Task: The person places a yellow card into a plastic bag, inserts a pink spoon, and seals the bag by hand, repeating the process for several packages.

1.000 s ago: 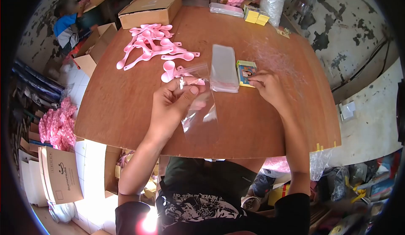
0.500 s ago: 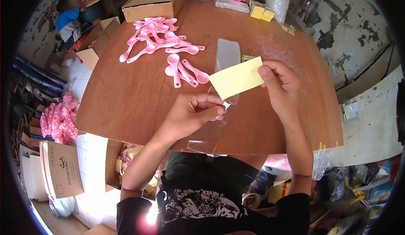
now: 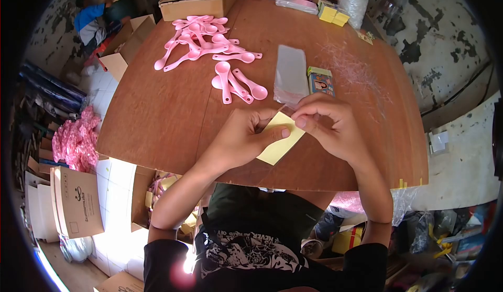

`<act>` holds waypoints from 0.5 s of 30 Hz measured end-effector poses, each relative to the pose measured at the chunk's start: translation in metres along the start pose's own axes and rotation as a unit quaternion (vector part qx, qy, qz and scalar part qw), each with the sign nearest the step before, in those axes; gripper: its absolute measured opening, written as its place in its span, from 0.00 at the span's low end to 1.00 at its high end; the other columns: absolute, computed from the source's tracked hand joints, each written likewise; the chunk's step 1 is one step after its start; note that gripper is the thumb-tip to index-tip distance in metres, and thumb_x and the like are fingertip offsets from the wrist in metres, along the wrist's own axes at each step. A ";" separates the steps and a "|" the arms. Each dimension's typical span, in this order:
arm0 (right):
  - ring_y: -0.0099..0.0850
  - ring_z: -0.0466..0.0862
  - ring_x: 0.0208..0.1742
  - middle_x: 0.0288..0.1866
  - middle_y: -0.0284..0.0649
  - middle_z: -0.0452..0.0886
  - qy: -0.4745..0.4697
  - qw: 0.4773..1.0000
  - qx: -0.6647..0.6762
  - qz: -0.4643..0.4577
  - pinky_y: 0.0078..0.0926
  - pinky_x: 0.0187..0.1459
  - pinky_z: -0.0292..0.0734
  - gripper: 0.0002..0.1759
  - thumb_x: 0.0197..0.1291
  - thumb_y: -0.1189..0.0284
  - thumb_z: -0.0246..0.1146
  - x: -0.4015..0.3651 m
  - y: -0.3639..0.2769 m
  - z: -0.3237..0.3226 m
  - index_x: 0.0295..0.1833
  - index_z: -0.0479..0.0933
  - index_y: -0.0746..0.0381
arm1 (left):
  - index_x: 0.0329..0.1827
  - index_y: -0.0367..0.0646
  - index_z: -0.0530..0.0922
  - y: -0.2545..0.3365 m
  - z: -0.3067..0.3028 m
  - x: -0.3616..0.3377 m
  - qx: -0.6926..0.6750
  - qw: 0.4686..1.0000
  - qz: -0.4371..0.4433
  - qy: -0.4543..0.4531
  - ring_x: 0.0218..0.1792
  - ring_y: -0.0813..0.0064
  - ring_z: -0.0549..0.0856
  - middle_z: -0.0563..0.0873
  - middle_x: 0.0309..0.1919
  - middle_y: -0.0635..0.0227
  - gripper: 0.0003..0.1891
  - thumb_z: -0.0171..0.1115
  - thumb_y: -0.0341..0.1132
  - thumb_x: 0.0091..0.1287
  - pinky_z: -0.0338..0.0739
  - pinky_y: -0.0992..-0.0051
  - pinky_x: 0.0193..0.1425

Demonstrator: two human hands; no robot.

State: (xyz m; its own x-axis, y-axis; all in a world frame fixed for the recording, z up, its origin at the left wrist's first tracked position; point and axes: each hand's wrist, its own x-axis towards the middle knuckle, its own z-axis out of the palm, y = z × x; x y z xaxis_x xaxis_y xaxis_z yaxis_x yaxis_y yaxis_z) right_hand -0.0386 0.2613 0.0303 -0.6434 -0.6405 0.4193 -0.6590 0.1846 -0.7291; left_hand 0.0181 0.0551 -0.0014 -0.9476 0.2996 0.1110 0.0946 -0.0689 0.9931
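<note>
My left hand (image 3: 249,137) is closed on a yellow card (image 3: 277,144), its thumb flat on the card's face. A clear plastic bag seems to lie around or against the card; its outline is hard to see. At the card's upper right corner, my right hand (image 3: 327,127) pinches the bag's edge, though the fingers partly hide it. Just beyond my hands lies a stack of clear plastic bags (image 3: 291,74). Beside that stack is a pile of printed cards (image 3: 320,82) with a yellow edge. A few pink measuring spoons (image 3: 238,82) lie to the left of the bags.
A larger heap of pink spoons (image 3: 201,43) sits farther back, before a cardboard box (image 3: 199,1). Yellow card stacks (image 3: 333,14) and a plastic packet (image 3: 296,3) stand at the far edge. Pinkish strands (image 3: 348,64) lie on the right. Another person (image 3: 91,22) is at upper left.
The yellow card has come down from my raised right hand to my left hand and the bag. My right hand has moved left and in, and now pinches beside my left.
</note>
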 end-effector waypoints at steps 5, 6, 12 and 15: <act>0.23 0.82 0.40 0.44 0.38 0.84 -0.039 0.993 0.093 0.065 0.20 0.40 0.78 0.09 0.64 0.72 0.67 -0.003 -0.008 0.006 0.46 0.84 0.64 | 0.55 0.34 0.82 0.000 0.000 0.003 0.102 0.991 0.086 0.019 0.38 0.87 0.80 0.90 0.39 0.63 0.15 0.64 0.33 0.70 0.77 0.77 0.44; 0.23 0.82 0.41 0.44 0.38 0.84 -0.057 0.986 0.120 0.102 0.20 0.40 0.79 0.08 0.64 0.73 0.67 -0.003 -0.008 0.002 0.45 0.84 0.66 | 0.55 0.34 0.82 -0.001 0.000 0.003 0.102 0.991 0.085 0.019 0.38 0.87 0.80 0.90 0.39 0.63 0.15 0.64 0.33 0.70 0.77 0.77 0.44; 0.22 0.83 0.40 0.45 0.41 0.84 -0.090 0.982 0.111 0.125 0.20 0.40 0.81 0.06 0.62 0.78 0.67 -0.005 -0.009 -0.003 0.42 0.82 0.70 | 0.63 0.33 0.77 -0.010 0.003 0.004 0.073 0.988 0.138 0.000 0.44 0.85 0.82 0.88 0.46 0.62 0.18 0.60 0.31 0.73 0.77 0.80 0.50; 0.23 0.83 0.44 0.47 0.40 0.83 -0.127 0.975 0.112 0.143 0.21 0.45 0.81 0.08 0.62 0.78 0.67 -0.008 -0.009 -0.004 0.45 0.81 0.71 | 0.63 0.33 0.76 -0.003 0.004 0.002 0.107 0.986 0.132 0.006 0.45 0.82 0.83 0.88 0.47 0.60 0.18 0.59 0.30 0.73 0.78 0.78 0.53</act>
State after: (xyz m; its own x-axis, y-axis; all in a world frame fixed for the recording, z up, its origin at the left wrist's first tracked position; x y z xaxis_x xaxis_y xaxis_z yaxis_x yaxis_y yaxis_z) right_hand -0.0292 0.2679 0.0361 -0.6522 -0.7561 0.0544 -0.3460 0.2331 -0.9088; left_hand 0.0176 0.0599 -0.0044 -0.8851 0.2868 0.3666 0.3984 0.0593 0.9153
